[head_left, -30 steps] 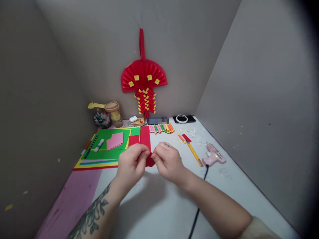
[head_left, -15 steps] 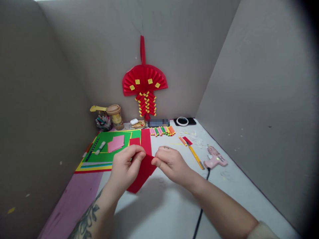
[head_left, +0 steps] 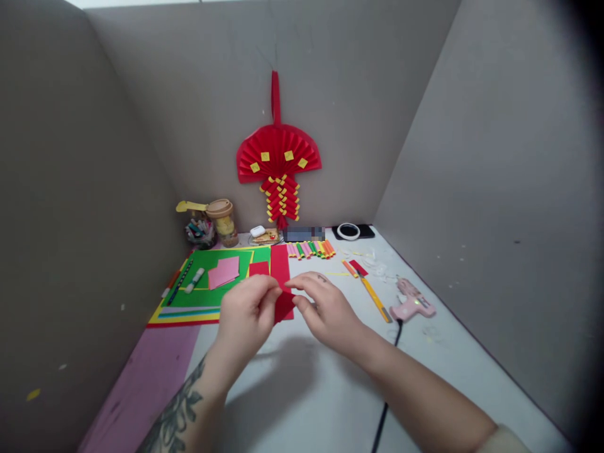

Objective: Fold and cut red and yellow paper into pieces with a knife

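Observation:
A piece of red paper (head_left: 284,306) is pinched between the thumb and fingers of my left hand (head_left: 250,307), above the white table. Part of the sheet is hidden behind that hand. My right hand (head_left: 325,311) is at the paper's right edge, its thumb and forefinger parted. Whether its thumb touches the paper I cannot tell. Just behind lies a long red paper strip (head_left: 280,264) on the table, with a smaller red piece (head_left: 258,268) to its left.
Coloured sheets (head_left: 212,299) with pink paper pieces (head_left: 223,272) lie left. Small paper rolls (head_left: 310,250) line the back. A yellow cutter (head_left: 375,299) and corded glue gun (head_left: 412,301) lie right. A red fan decoration (head_left: 279,151) hangs on the wall.
My right thumb and forefinger have parted from their closed grip on the red paper. Less of the paper shows, and its lower part no longer hangs out below my hands. The view has shifted slightly.

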A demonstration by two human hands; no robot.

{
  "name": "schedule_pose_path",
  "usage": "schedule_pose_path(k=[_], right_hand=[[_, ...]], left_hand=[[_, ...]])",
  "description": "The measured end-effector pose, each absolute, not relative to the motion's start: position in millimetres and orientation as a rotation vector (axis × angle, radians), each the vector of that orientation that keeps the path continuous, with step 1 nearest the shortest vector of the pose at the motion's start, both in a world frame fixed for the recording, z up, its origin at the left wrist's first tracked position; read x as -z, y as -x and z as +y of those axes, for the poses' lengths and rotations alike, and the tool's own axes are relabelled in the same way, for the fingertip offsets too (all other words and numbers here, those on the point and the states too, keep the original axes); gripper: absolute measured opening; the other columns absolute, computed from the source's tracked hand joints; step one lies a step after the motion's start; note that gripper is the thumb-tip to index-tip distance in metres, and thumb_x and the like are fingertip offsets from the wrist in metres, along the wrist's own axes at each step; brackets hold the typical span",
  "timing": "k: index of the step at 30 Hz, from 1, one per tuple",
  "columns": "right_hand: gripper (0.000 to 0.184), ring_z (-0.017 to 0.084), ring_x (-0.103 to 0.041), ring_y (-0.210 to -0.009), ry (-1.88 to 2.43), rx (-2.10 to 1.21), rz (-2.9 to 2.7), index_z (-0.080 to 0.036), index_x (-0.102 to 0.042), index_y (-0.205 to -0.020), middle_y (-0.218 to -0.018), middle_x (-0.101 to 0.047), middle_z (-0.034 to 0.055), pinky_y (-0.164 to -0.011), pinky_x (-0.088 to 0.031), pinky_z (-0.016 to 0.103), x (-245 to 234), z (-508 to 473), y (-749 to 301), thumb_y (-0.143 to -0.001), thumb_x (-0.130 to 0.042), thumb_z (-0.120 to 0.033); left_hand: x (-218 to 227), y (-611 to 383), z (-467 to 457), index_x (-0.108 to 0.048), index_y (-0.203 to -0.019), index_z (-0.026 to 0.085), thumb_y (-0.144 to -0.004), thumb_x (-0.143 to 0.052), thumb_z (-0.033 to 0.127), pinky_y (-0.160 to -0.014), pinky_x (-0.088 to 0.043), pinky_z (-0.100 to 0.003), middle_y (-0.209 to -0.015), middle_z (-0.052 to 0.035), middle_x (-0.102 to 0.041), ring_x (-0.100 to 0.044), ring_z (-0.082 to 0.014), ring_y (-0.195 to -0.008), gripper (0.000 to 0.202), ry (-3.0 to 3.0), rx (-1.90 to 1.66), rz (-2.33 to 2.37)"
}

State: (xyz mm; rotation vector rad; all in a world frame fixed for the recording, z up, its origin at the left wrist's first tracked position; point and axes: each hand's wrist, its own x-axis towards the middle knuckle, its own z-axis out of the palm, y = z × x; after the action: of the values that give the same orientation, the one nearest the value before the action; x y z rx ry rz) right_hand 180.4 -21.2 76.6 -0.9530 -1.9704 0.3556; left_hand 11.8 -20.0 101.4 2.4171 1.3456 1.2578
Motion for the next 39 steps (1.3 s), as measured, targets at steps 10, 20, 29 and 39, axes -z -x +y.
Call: schedule_pose_path(k=[10,20,29,39], right_hand=[[0.020,0.012,-0.040,-0.058,0.823,-0.305,-2.053,-0.020,-0.038,-0.064,-0.061,-0.040,-0.0016,-0.055,-0.031,0.026,-75.3,-28.6,-180.2,-0.082,-0.041,-0.009],[0.025,0.011,-0.039,-0.056,0.829,-0.268,-2.052,-0.020,-0.035,-0.062,-0.059,-0.038,-0.0021,-0.054,-0.029,0.025,-85.0,-38.9,-180.0,-0.085,-0.041,-0.013],[0.026,0.012,-0.042,-0.059,0.841,-0.373,-2.074,-0.020,-0.039,-0.065,-0.062,-0.044,-0.0005,-0.056,-0.032,0.024,-85.9,-34.5,-181.2,-0.091,-0.040,-0.023],[0.046,0.009,-0.029,-0.048,0.795,-0.242,-1.996,-0.019,-0.032,-0.053,-0.051,-0.029,-0.0045,-0.050,-0.024,0.025,-82.9,-36.0,-184.1,-0.091,-0.046,-0.042]], left_hand=[[-102.6,-19.8,-26.4,-0.052,-0.069,0.018,-0.086,-0.043,0.019,-0.057,-0.035,-0.023,-0.063,0.0000,-0.055,-0.050,-0.0121,-0.060,0.020,-2.463,-0.953,1.122],[-108.5,-18.4,-33.0,-0.052,-0.071,0.018,-0.086,-0.043,0.017,-0.057,-0.037,-0.021,-0.064,0.0003,-0.056,-0.051,-0.0115,-0.061,0.018,-2.380,-1.063,1.032],[-114.2,-9.7,-27.8,-0.053,-0.072,0.018,-0.086,-0.045,0.017,-0.056,-0.038,-0.020,-0.063,0.0016,-0.056,-0.051,-0.0102,-0.059,0.016,-2.350,-1.106,1.122],[-121.8,-5.2,-31.0,-0.054,-0.069,0.017,-0.086,-0.046,0.019,-0.054,-0.038,-0.020,-0.060,0.0018,-0.055,-0.050,-0.0096,-0.056,0.019,-2.299,-1.111,1.104]])
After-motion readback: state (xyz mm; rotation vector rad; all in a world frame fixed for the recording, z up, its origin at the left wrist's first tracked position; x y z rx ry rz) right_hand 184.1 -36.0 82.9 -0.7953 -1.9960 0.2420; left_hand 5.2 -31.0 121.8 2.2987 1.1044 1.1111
